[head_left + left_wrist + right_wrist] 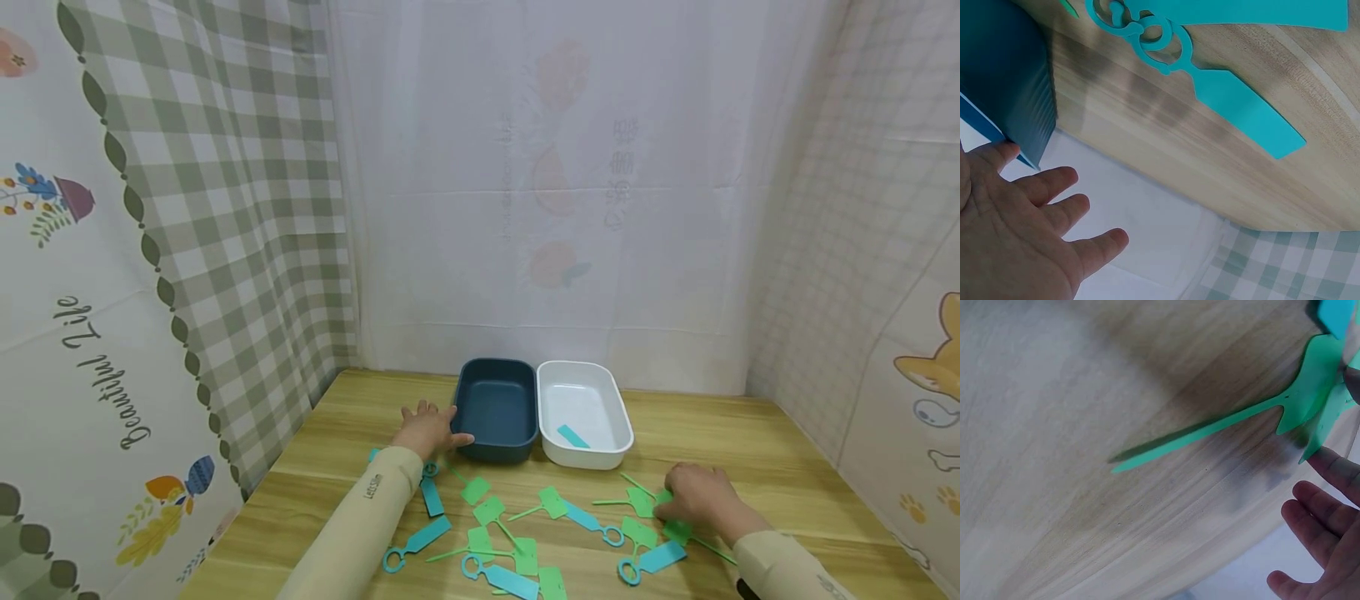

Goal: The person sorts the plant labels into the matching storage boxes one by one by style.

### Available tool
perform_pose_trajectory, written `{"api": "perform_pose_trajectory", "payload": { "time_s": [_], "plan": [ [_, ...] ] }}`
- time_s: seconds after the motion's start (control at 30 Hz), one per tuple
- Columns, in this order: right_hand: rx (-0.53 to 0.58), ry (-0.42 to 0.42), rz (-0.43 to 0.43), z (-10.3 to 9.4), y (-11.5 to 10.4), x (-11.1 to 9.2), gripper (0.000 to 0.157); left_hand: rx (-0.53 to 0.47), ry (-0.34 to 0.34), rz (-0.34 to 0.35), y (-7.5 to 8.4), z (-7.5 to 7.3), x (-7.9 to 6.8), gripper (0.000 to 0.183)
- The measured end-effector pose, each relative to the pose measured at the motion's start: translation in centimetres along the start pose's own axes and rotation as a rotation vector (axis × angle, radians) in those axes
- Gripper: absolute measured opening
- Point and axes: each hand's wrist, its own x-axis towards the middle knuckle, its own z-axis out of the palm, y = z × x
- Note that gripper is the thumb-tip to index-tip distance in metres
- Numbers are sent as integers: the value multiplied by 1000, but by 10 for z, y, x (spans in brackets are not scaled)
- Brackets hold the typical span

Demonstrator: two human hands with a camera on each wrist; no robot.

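My right hand (701,497), lower right in the head view, pinches a green tag (1326,422) between thumb and finger, while my left hand (426,430), lower centre, has its fingers spread, one against the dark blue bin (498,408). Beyond them, other green tags (490,510) and blue tags (429,536) lie strewn along the bottom, and the white bin (576,402), right of centre, contains one blue piece (573,436)
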Motion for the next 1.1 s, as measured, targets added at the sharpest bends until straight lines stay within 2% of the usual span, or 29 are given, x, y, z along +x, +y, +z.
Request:
{"api": "perform_pose_trajectory", "payload": {
  "time_s": [0.2, 0.37, 0.53, 0.67, 0.83, 1.1],
  "plan": [
    [-50, 45, -26, -4, -2, -2, 37, -14, -3, -14, -1, 1, 1, 76],
    [-66, 80, -35, -10, -2, -5, 40, -30, -24, -33, -1, 2, 2, 77],
    [-72, 94, -17, -19, -4, -5, 37, -39, -27, -34, -1, 3, 2, 77],
    [-82, 133, -36, -26, -4, -6, 34, -33, -18, -28, -2, 3, 2, 77],
    [-69, 171, -54, -36, -3, -9, 30, -16, -18, -28, -1, 2, 0, 76],
    [-34, 176, -52, -48, -1, -13, 29, -11, -24, -35, -1, 3, 2, 77]
  ]
}}
